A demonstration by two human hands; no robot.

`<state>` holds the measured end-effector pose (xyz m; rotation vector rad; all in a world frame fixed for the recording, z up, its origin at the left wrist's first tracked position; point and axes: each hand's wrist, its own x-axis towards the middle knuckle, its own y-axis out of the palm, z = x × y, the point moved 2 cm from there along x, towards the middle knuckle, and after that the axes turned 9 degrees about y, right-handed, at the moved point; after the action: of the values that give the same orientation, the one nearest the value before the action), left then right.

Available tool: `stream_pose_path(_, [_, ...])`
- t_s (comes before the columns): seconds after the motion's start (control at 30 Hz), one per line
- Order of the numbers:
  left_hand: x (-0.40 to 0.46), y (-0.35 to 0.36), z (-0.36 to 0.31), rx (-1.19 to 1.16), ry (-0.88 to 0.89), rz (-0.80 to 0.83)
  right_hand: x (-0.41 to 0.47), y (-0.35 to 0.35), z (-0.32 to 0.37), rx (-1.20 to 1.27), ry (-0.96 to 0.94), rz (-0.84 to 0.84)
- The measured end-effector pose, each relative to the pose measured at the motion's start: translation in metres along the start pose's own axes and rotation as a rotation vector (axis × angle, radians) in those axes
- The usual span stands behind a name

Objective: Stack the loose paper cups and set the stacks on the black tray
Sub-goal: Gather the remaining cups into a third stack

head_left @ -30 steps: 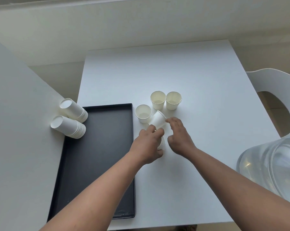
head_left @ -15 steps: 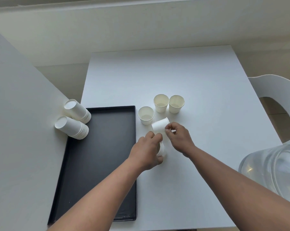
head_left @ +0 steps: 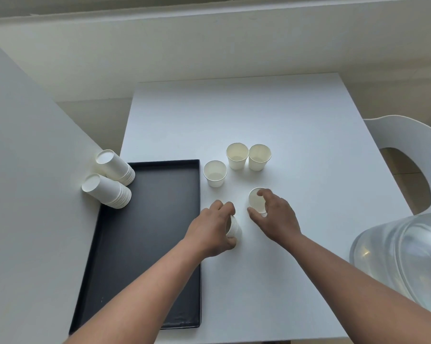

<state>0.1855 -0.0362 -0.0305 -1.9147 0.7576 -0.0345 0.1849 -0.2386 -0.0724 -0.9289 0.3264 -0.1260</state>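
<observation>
Three loose white paper cups stand upright on the white table: one beside the black tray, two more behind it. My left hand is closed around a small stack of cups just right of the tray. My right hand grips a single cup, tilted with its mouth towards the left. Two upside-down stacks stand at the tray's far left corner.
A clear plastic jug sits at the table's right front edge. A white chair stands to the right. A white wall panel runs along the tray's left side.
My right hand has pulled its cup away to the right, apart from the stack in my left hand. The camera has shifted a little, so the table sits lower in view.
</observation>
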Motion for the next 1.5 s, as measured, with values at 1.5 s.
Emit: stream_pose_path(1.5, [0.002, -0.018, 0.013, -0.712, -0.201, -0.228, -0.022, 0.011, 0.026, 0.056, -0.309, 0.39])
